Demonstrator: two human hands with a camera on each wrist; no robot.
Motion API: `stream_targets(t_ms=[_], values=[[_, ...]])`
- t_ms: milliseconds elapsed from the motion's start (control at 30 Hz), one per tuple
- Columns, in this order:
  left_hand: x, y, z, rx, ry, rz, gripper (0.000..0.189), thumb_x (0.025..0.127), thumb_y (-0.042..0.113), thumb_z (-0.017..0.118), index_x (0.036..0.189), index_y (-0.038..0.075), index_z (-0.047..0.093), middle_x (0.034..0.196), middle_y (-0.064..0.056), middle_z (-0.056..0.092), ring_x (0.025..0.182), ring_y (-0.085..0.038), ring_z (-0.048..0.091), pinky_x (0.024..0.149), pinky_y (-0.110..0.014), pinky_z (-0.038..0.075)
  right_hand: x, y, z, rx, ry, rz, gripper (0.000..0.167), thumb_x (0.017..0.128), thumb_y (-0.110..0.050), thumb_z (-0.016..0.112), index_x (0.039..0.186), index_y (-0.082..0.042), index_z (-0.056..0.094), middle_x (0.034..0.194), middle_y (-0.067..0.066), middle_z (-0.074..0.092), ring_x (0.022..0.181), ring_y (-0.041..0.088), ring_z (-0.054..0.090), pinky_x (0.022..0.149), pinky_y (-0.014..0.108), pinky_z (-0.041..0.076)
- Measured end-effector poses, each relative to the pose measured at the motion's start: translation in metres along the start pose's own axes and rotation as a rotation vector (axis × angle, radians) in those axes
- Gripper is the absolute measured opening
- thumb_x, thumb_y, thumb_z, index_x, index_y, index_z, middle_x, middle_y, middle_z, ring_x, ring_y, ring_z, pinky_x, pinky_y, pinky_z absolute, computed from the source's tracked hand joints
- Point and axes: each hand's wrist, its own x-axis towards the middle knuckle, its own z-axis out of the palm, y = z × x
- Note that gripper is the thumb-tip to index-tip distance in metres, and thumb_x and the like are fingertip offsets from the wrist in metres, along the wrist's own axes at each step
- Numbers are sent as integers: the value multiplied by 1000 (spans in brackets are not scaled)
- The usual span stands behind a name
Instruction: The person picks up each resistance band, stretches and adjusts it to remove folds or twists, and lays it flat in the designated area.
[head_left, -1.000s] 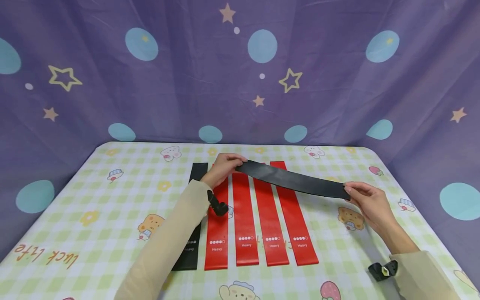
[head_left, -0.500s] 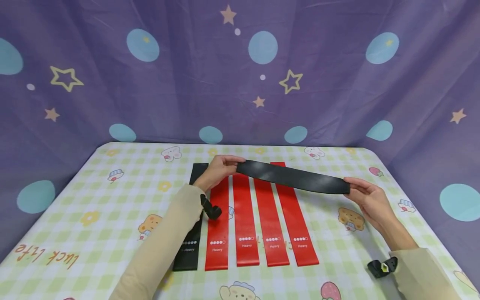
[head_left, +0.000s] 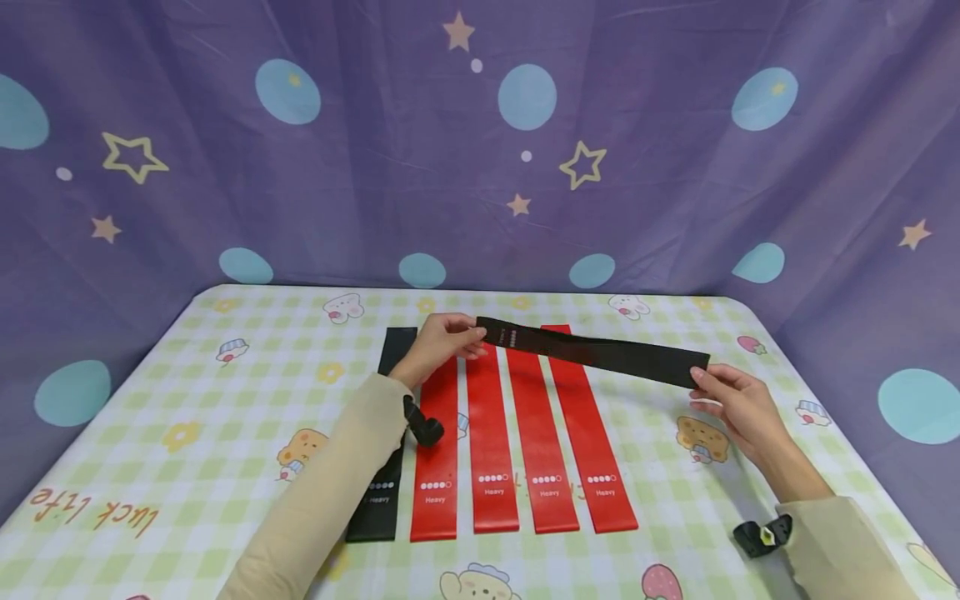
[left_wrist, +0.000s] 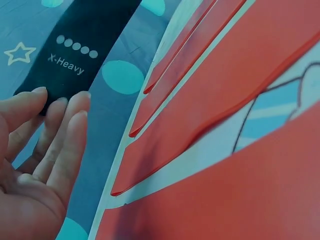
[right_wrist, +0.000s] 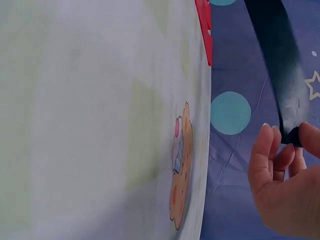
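A black resistance band hangs in the air above the table, stretched out flat between both hands. My left hand pinches its left end between thumb and fingers; the left wrist view shows "X-Heavy" and a row of dots printed on the black band near that end. At the other end my right hand pinches the band with thumb and fingers. Below lie several red bands marked "Heavy", side by side. A second black band lies left of them, partly hidden by the left forearm.
The table wears a green and white checked cloth with cartoon prints. A purple curtain with stars and blue spots hangs behind the table and along its sides.
The held black band has turned over, so its plain shiny face gave way to the side with the printed dots. Both hands stayed in nearly the same place.
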Motion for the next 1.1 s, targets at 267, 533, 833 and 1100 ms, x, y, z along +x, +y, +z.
stream_targets(t_ms=[267, 533, 833, 1100], values=[[-3, 0, 2, 109, 53, -24, 25, 88, 15, 67, 105, -4, 67, 69, 2, 61, 68, -23, 61, 68, -29, 57, 8, 0, -2, -66, 1, 23, 15, 93, -19, 62, 80, -24, 67, 78, -13, 62, 70, 4, 62, 64, 20, 56], [-13, -2, 12, 143, -15, -72, 16, 88, 13, 63, 93, -3, 64, 66, 0, 61, 65, -20, 60, 65, -28, 55, 31, -2, -5, -199, 14, 78, 11, 93, -30, 60, 88, -21, 63, 88, -14, 56, 77, 3, 62, 68, 22, 56], [-24, -6, 19, 235, -135, -119, 25, 87, 16, 62, 105, -2, 67, 70, -3, 64, 63, -16, 59, 57, -24, 51, 59, -2, 0, -192, -16, 118, 19, 99, -25, 49, 106, -7, 50, 84, -12, 59, 71, 4, 65, 70, 23, 57], [-36, -10, 18, 261, -251, -78, 17, 87, 15, 64, 91, 0, 71, 74, -9, 65, 58, -16, 58, 56, -23, 50, 80, -1, 9, -142, 1, 99, 10, 98, -17, 51, 98, -7, 54, 72, -6, 59, 62, 4, 60, 61, 19, 55]])
